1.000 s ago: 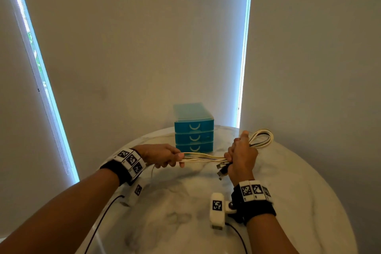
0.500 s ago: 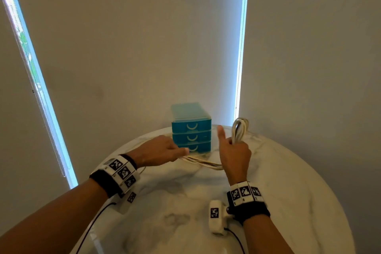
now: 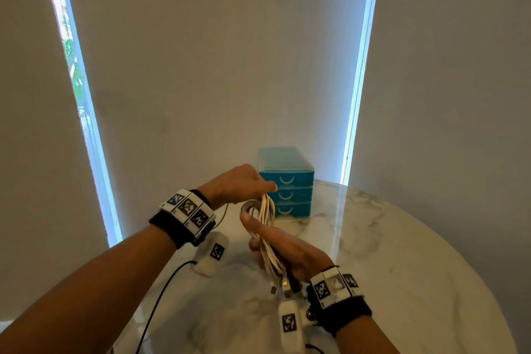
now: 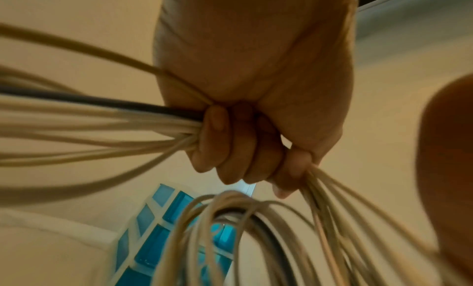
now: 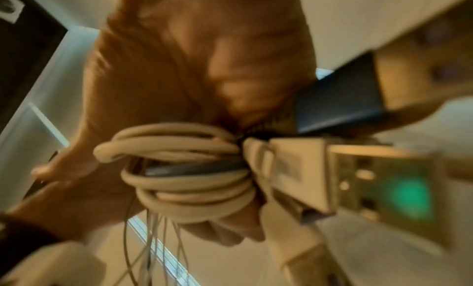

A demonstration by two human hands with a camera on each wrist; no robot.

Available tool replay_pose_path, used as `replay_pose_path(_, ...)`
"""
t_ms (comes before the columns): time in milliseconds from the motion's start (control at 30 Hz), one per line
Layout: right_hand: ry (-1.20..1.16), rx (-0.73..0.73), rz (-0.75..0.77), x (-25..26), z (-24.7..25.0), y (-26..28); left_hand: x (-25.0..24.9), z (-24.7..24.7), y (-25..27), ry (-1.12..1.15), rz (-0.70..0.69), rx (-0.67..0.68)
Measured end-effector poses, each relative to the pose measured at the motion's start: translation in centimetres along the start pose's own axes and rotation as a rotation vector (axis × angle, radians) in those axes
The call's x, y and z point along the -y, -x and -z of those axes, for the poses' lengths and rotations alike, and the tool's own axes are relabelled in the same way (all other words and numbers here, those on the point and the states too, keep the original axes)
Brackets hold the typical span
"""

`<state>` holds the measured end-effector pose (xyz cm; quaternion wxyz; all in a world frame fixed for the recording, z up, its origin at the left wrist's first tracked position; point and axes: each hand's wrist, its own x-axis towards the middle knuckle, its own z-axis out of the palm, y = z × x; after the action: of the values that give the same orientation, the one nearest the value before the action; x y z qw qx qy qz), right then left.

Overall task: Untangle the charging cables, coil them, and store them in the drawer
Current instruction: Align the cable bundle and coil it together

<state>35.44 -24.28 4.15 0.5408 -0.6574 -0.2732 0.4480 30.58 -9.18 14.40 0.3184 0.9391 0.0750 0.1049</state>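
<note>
Above the round marble table (image 3: 402, 253), just in front of the blue drawer unit (image 3: 287, 181), both hands hold one bundle of cables (image 3: 265, 227). The left hand (image 3: 238, 184) is clenched around the upper strands; its wrist view shows the fingers (image 4: 230, 149) curled tight on several cream cables and one dark one (image 4: 102, 102), a detail the head view hides. The right hand (image 3: 287, 250) grips the lower part of the bundle, fingers wrapped round it and thumb stretched up along the loops. Its wrist view shows looped cream cables (image 5: 184, 169) in the palm and large blurred plugs (image 5: 358, 179), one with a green patch inside; in the head view these plugs (image 3: 283, 286) hang just by the wrist. All three drawers look closed. No brand or readable writing shows; the wrist bands (image 3: 188, 207) carry only black-and-white square codes.
</note>
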Motion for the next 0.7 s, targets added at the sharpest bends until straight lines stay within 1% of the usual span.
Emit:
replay_pose_path(33, 0.07, -0.019, -0.048, -0.1, -0.1, -0.2, 0.0, 0.1, -0.1, -0.026, 0.001, 0.001)
replay_pose_path(67, 0.079, -0.034, -0.077, -0.3, -0.2, -0.5, -0.1, 0.1, -0.3, -0.059, -0.004, 0.0)
replay_pose_path(167, -0.073, -0.03, -0.071, -0.7, -0.8, -0.9, 0.2, 0.1, -0.7, -0.119, -0.033, 0.015)
replay_pose_path(233, -0.138, -0.058, -0.061, -0.9, -0.4, -0.8, 0.7, 0.1, -0.7, -0.084, -0.03, 0.045)
replay_pose_path(300, -0.206, -0.082, -0.033, -0.9, 0.9, -0.5, 1.2, 0.0, -0.5, -0.045, -0.046, 0.113)
replay_pose_path(400, -0.235, -0.128, -0.038, -0.9, 2.8, 0.3, 2.1, -0.3, 0.0, -0.014, -0.129, 0.172)
replay_pose_path(500, -0.254, -0.18, -0.064, -0.9, 3.4, 0.7, 2.6, -1.2, -0.2, -0.05, -0.186, 0.146)
replay_pose_path(600, -0.279, -0.226, -0.055, -1.0, 3.1, 0.6, 2.6, -2.8, -0.8, -0.188, -0.221, 0.079)
replay_pose_path(700, -0.262, -0.262, -0.036, -1.2, 3.0, 0.2, 2.6, -3.4, -1.4, -0.342, -0.2, 0.065)
